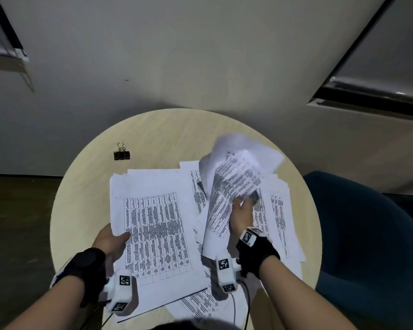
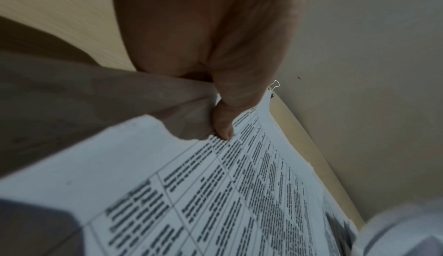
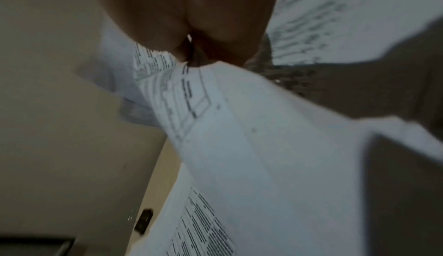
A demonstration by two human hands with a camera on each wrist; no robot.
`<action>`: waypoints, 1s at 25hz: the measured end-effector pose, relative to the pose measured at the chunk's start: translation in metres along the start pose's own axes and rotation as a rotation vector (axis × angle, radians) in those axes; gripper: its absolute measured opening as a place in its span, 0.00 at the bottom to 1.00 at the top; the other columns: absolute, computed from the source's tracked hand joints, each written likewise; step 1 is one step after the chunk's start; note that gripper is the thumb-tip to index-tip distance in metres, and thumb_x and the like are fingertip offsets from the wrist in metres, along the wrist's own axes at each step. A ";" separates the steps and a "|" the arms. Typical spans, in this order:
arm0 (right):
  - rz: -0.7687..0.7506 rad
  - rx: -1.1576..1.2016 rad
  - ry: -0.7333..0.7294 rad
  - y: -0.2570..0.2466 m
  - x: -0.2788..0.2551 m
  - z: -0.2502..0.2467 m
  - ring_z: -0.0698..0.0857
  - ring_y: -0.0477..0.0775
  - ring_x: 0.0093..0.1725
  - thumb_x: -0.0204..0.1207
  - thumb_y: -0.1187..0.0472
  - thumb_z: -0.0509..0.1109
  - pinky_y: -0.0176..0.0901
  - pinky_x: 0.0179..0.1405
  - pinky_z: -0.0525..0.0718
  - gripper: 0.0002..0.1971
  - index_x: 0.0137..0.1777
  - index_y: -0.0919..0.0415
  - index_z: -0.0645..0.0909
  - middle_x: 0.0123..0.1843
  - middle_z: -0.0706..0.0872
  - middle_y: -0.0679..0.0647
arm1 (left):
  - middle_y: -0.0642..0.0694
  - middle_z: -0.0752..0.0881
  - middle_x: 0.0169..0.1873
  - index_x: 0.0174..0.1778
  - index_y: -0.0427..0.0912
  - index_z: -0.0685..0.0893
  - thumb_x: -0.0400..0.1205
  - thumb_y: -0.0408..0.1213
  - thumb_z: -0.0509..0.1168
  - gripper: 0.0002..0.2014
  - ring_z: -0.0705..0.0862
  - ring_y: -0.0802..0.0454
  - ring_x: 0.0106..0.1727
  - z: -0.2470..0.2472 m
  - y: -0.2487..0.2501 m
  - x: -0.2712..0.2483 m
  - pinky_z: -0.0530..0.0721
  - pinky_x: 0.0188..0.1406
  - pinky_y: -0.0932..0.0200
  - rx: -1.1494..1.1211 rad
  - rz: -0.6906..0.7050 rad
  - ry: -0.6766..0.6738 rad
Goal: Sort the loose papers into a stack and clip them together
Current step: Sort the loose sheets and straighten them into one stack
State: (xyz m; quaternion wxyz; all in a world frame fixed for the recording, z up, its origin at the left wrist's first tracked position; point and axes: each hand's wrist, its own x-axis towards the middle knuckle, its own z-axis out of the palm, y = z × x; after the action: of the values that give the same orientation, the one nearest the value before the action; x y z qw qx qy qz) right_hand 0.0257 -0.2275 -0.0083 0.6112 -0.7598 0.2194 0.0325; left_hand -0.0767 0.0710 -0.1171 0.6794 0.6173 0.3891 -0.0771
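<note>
Printed sheets with tables cover the round wooden table (image 1: 153, 129). My left hand (image 1: 113, 239) pinches the left edge of the big stack of papers (image 1: 153, 225), thumb (image 2: 223, 127) on the top sheet. My right hand (image 1: 242, 214) grips a few sheets (image 1: 234, 177) lifted off the table, curled and blurred in the air above the loose papers (image 1: 279, 210) on the right. A black binder clip (image 1: 121, 152) lies alone at the table's far left, apart from both hands; it also shows as a binder clip (image 3: 143, 221) in the right wrist view.
A dark blue chair (image 1: 367, 234) stands close to the table's right side. A pale wall (image 1: 177, 55) rises behind the table. Bare tabletop shows at the back, around the clip. More sheets (image 1: 200, 306) stick out at the near edge.
</note>
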 end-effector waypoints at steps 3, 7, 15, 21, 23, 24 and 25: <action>-0.196 -0.017 0.235 -0.023 0.014 -0.014 0.75 0.54 0.34 0.81 0.58 0.67 0.42 0.37 0.72 0.09 0.41 0.58 0.73 0.34 0.77 0.51 | 0.34 0.87 0.54 0.65 0.36 0.78 0.81 0.23 0.63 0.16 0.85 0.35 0.51 -0.001 0.002 -0.001 0.80 0.54 0.42 -0.006 -0.002 0.001; 0.048 -0.220 0.383 -0.019 0.046 -0.082 0.72 0.59 0.30 0.82 0.58 0.67 0.45 0.39 0.71 0.17 0.36 0.70 0.73 0.29 0.72 0.61 | 0.34 0.86 0.48 0.63 0.36 0.79 0.82 0.23 0.62 0.14 0.79 0.41 0.44 0.001 0.004 -0.004 0.77 0.42 0.51 0.022 0.004 0.006; 0.263 -0.435 0.388 0.024 0.031 -0.143 0.80 0.70 0.66 0.84 0.66 0.55 0.52 0.63 0.78 0.18 0.68 0.73 0.76 0.67 0.80 0.71 | 0.36 0.83 0.49 0.60 0.33 0.77 0.83 0.23 0.61 0.11 0.78 0.45 0.33 0.004 0.016 -0.017 0.74 0.34 0.60 0.082 0.042 -0.002; 0.018 -0.012 0.417 -0.006 0.036 -0.122 0.83 0.62 0.49 0.87 0.58 0.56 0.47 0.49 0.78 0.20 0.70 0.72 0.74 0.58 0.83 0.71 | 0.32 0.86 0.52 0.63 0.33 0.78 0.83 0.24 0.61 0.13 0.81 0.41 0.41 0.006 0.016 -0.015 0.78 0.42 0.54 0.038 0.022 0.002; 0.044 0.010 0.177 0.001 0.036 -0.095 0.79 0.54 0.35 0.84 0.47 0.59 0.45 0.40 0.79 0.23 0.69 0.64 0.76 0.46 0.85 0.63 | 0.34 0.87 0.53 0.63 0.36 0.79 0.83 0.25 0.62 0.13 0.83 0.40 0.44 0.006 0.015 -0.016 0.80 0.47 0.51 -0.030 -0.010 -0.016; 0.055 -0.034 0.064 0.006 0.030 -0.078 0.83 0.56 0.42 0.83 0.44 0.60 0.49 0.48 0.82 0.25 0.70 0.61 0.76 0.55 0.87 0.63 | 0.34 0.87 0.54 0.64 0.37 0.79 0.83 0.26 0.62 0.14 0.84 0.39 0.45 0.007 0.015 -0.018 0.80 0.52 0.48 -0.071 -0.029 -0.012; 0.064 -0.100 -0.043 0.010 0.021 -0.062 0.85 0.59 0.55 0.83 0.45 0.60 0.53 0.61 0.81 0.24 0.72 0.61 0.75 0.65 0.84 0.61 | 0.35 0.88 0.56 0.65 0.38 0.79 0.83 0.29 0.62 0.14 0.85 0.40 0.47 0.010 0.016 -0.022 0.80 0.55 0.47 -0.130 -0.050 0.004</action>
State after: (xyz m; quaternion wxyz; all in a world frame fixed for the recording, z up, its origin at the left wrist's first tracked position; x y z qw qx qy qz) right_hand 0.0271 -0.2941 -0.0087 0.5754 -0.7812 0.2287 0.0793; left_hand -0.0776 0.0576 -0.0914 0.7150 0.5623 0.4100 -0.0674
